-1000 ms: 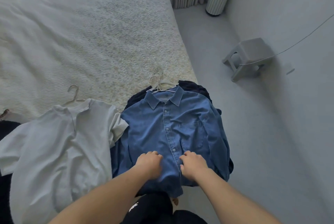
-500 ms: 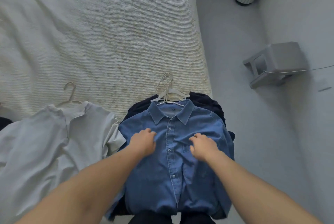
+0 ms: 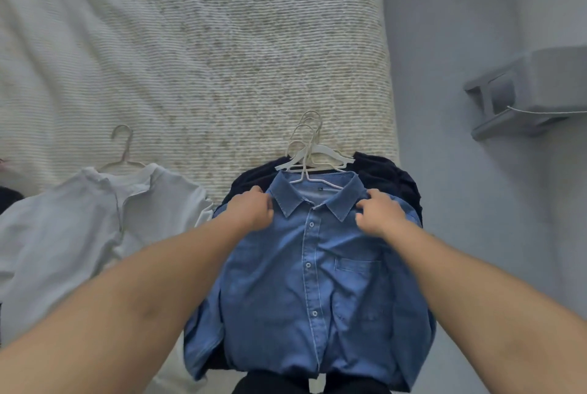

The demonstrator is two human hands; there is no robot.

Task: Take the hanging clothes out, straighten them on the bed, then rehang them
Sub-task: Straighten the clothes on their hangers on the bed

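Now both hands are gripping the blue shirt (image 3: 317, 282) at its shoulders, left hand (image 3: 251, 211) and right hand (image 3: 378, 214) either side of the collar, shirt lying lengthwise toward the person at the bed (image 3: 190, 44) edge, hangers (image 3: 309, 152) just beyond the collar.

Over the past second both hands travelled up the front of the blue denim shirt (image 3: 317, 273), from its lower hem to the shoulders beside the collar. The left hand (image 3: 251, 211) ended at the shirt's left shoulder, just beside the collar point, fingers curled into the cloth; the right hand (image 3: 379, 212) ended at the opposite shoulder, apparently pinching the fabric, though its fingertips were hard to make out. The shirt front lay flatter below the collar than before.
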